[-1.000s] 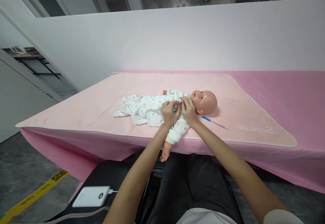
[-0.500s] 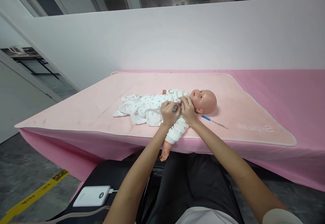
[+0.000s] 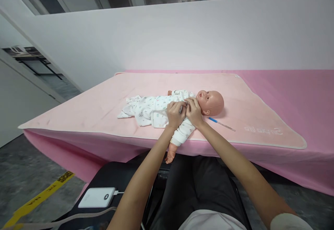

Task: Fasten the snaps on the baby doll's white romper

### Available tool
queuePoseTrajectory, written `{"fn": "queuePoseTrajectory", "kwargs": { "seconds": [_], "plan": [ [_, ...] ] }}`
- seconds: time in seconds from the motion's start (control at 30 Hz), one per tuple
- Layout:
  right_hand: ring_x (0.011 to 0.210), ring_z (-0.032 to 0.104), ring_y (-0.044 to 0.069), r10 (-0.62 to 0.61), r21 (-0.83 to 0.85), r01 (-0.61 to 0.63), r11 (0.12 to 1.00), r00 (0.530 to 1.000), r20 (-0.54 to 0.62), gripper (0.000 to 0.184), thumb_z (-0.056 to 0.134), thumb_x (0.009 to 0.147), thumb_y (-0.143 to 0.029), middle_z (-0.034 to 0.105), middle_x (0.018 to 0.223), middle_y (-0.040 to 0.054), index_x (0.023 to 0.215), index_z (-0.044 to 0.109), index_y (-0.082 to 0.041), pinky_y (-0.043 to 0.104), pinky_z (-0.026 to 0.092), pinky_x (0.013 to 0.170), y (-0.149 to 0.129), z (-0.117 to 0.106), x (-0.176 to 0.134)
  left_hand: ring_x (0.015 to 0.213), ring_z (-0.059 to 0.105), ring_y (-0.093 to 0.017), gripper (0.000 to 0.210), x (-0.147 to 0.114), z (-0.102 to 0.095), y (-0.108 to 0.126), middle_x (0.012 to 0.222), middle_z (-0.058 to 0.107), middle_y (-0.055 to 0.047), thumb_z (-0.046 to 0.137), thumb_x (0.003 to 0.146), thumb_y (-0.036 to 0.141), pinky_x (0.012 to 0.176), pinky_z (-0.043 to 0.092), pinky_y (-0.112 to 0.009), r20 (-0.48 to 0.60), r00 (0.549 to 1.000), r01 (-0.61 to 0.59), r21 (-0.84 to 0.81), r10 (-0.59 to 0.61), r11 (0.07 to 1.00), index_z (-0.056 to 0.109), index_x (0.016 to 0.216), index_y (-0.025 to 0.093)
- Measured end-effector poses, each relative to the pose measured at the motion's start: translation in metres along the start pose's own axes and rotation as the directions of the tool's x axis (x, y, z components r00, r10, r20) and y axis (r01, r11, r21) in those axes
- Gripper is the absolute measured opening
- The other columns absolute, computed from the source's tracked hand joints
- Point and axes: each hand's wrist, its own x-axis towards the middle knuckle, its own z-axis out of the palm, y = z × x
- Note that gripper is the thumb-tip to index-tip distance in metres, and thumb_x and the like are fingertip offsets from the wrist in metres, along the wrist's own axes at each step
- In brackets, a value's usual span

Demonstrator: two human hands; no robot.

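Observation:
A baby doll point(image 3: 214, 103) lies on its back, its head to the right, in a white printed baby outfit point(image 3: 153, 107). My left hand point(image 3: 176, 113) is closed at the chest of the outfit, with the fingers bent onto the cloth. Close beside it, near the doll's neck, my right hand point(image 3: 193, 111) pinches the front of the same garment, and the fingertips of both hands nearly meet. A small greyish spot shows within my left fingers; I cannot make it out. One doll arm point(image 3: 171, 152) hangs over the table's front edge, between my forearms.
A thin tool with a blue handle point(image 3: 212, 119) lies right of the doll, on a pale pink mat point(image 3: 99, 97). Under it is a pink tablecloth point(image 3: 294, 101), against a white wall point(image 3: 208, 35). A white power bank point(image 3: 96, 197) with a cable rests on a black chair at lower left.
Both hands stay at the doll's chest; their fingers shift slightly on the cloth, and the grey spot in my left hand shows less. The whole view has moved a little.

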Motion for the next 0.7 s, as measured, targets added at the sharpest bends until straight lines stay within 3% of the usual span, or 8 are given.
{"fn": "queuePoseTrajectory", "kwargs": {
  "seconds": [0.7],
  "plan": [
    [0.1,0.052,0.019,0.026,0.012,-0.026,1.0,1.0,0.006,0.026,0.033,0.088,-0.016,0.049,0.102,0.0087,0.102,0.055,-0.021,0.036,0.045,0.094,0.0055,0.0026,-0.0021,0.07,0.054,-0.017,0.013,0.0009,-0.0007,0.0007,0.071,0.066,0.0,0.05,0.076,0.012,0.07,0.038,-0.032,0.023,1.0,0.01,0.008,-0.01,1.0,0.058,0.07,0.022]
  ]
}}
